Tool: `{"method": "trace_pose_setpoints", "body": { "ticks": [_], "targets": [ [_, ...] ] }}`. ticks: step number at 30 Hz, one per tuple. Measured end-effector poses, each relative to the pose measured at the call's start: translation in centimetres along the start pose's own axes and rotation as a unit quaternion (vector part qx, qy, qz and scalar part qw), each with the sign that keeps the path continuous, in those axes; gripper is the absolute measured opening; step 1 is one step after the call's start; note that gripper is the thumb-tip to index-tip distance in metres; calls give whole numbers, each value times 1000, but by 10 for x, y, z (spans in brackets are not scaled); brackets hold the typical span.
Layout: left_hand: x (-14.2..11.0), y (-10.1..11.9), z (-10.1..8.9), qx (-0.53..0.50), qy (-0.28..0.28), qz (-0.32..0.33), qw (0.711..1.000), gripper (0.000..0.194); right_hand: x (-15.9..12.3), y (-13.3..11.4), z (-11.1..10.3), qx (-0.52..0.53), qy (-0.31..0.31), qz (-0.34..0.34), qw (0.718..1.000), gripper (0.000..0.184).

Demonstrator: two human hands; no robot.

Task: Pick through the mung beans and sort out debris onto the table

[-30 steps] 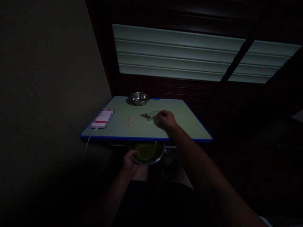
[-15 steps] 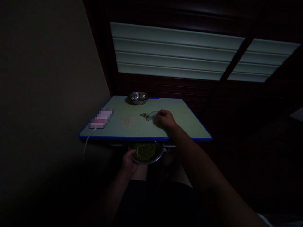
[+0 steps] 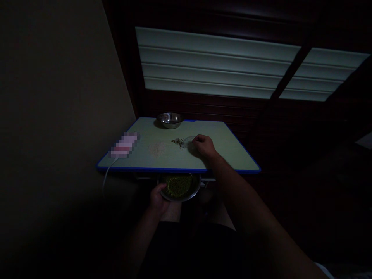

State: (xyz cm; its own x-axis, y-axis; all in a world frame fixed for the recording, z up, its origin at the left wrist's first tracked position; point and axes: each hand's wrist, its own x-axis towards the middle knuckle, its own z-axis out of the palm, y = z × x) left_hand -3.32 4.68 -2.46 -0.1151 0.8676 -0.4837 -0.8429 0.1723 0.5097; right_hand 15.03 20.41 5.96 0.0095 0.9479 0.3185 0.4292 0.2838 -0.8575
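Note:
My left hand (image 3: 158, 198) grips the left rim of a metal bowl (image 3: 194, 193), thumb inside, just below the table's front edge. Small green beans (image 3: 178, 185), like mung beans, lie in it. Over the table, my right hand (image 3: 202, 145) is closed, its fingertips pinching a thin clear round-edged piece (image 3: 189, 138) that is hard to make out in the dim light. Left of this piece, and touching or almost touching it, is a scatter of dark bits (image 3: 178, 142). A pale, thin patch of grains (image 3: 157, 148) is spread farther left.
A second metal bowl (image 3: 171, 124) stands at the back of the blue-edged table (image 3: 226, 155). On the left lies a pink blurred-out device (image 3: 124, 145), its white cable (image 3: 108, 170) hanging over the front edge. A wall rises at the left; dark shutters stand behind.
Almost nothing differs. Both hands, the bowl of beans and the dark bits keep their places; the clear piece may have shifted very slightly.

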Motion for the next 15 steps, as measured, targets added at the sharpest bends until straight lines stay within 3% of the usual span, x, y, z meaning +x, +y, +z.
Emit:
{"method": "trace_pose_setpoints", "body": {
  "ticks": [9, 15],
  "targets": [
    [4, -1, -5, 0, -13, 1, 1000, 38, -1, -2, 0, 1, 25, -10, 1000, 11],
    [5, -1, -4, -8, -2, -6, 1000, 39, -3, -5, 0, 28, -9, 3, 1000, 10]
  ]
}}
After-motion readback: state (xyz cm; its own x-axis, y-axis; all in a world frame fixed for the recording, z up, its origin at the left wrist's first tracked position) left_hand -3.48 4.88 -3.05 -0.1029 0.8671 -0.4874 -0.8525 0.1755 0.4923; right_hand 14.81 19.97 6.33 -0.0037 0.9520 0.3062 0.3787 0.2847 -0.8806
